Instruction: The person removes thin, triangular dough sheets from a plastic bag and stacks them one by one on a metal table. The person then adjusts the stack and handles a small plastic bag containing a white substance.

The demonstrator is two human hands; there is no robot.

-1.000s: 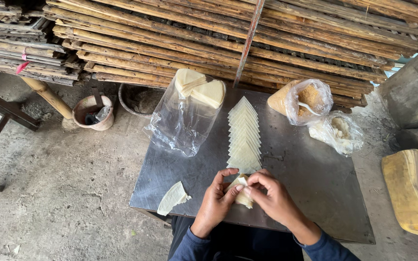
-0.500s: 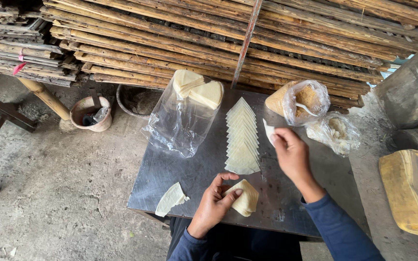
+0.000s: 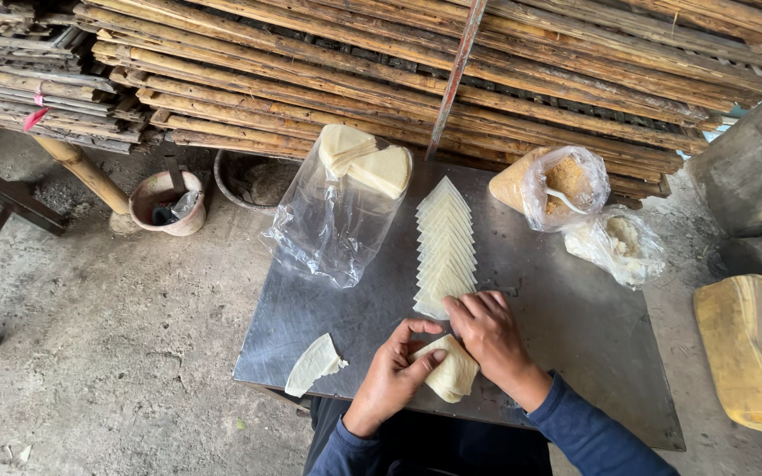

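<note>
While the left hand (image 3: 394,377) pinches a small stack of pale triangular wrappers (image 3: 450,370) at the near edge of the steel table (image 3: 566,326), the right hand (image 3: 487,330) has come back from the far right, fingers flat on that stack; beyond lies the fanned row of wrappers (image 3: 444,247); farther, a clear bag (image 3: 332,225) and a bag of crumbs (image 3: 557,185).

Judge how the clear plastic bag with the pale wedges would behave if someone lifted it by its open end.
The clear plastic bag looks thin and crumpled, so it would likely sag and flop. The pale wedges sit bunched at its far end, so lifted from the near end they would probably hang at the bottom. The steel table looks smooth, so the bag would likely slide if pushed.
</note>
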